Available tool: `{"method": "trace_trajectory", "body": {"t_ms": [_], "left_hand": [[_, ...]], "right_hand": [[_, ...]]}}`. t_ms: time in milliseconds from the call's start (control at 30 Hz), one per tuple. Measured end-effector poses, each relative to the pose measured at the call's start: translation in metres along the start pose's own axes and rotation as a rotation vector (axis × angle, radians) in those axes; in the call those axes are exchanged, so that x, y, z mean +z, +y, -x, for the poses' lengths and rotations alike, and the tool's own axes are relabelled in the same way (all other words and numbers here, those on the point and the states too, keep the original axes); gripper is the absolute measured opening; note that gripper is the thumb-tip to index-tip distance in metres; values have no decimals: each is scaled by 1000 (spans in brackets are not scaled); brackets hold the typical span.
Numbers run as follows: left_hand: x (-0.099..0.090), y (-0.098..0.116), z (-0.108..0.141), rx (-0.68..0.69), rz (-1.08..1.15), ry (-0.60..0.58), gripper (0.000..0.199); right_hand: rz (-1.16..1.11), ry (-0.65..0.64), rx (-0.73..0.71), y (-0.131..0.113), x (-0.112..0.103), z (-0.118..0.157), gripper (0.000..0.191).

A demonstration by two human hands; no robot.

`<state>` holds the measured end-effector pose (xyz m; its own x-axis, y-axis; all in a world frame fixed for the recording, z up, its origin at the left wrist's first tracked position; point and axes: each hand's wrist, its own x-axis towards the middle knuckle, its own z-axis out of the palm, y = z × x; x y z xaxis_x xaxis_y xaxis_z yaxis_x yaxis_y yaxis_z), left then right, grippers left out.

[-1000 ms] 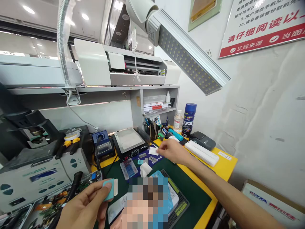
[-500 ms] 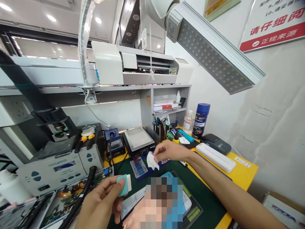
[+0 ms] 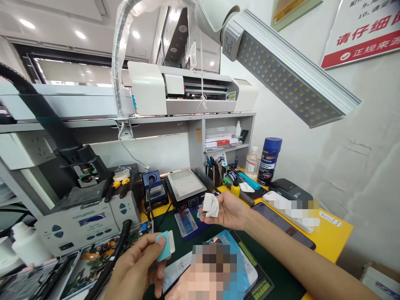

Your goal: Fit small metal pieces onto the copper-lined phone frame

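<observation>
My left hand is closed on a small light-blue and white block, pinched between thumb and fingers above the mat. Farther back and to the right, my right hand grips a crumpled white tissue. A bit of light blue shows at those fingertips; I cannot make out what it is. Below and between the hands lies a printed item, mostly blurred, with blue and white parts. It rests over a dark grid-patterned tray on the green mat.
Behind my hands stand a flat hot plate and a blue soldering station. At left are a grey rework station and a tray of circuit boards. A phone, a clear bottle and a blue spray can sit at right.
My right hand has turned over, palm more upward, with the tissue now spread across its fingers. My left hand keeps its hold on the block. The view has shifted slightly.
</observation>
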<state>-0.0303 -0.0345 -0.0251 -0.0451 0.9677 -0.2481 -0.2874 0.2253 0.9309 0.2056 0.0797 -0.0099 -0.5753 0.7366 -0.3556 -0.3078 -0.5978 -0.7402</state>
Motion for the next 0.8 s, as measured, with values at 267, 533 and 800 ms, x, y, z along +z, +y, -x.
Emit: {"method": "trace_trajectory", "body": {"t_ms": [267, 533, 800], "left_hand": [[1, 1, 1, -31, -24, 14, 44], [5, 2, 3, -19, -39, 27, 41], [13, 5, 8, 69, -62, 73, 42]], "right_hand": [[107, 25, -72, -4, -1, 12, 37], [432, 266, -412, -5, -6, 11, 11], [575, 219, -420, -8, 3, 18, 10]]}}
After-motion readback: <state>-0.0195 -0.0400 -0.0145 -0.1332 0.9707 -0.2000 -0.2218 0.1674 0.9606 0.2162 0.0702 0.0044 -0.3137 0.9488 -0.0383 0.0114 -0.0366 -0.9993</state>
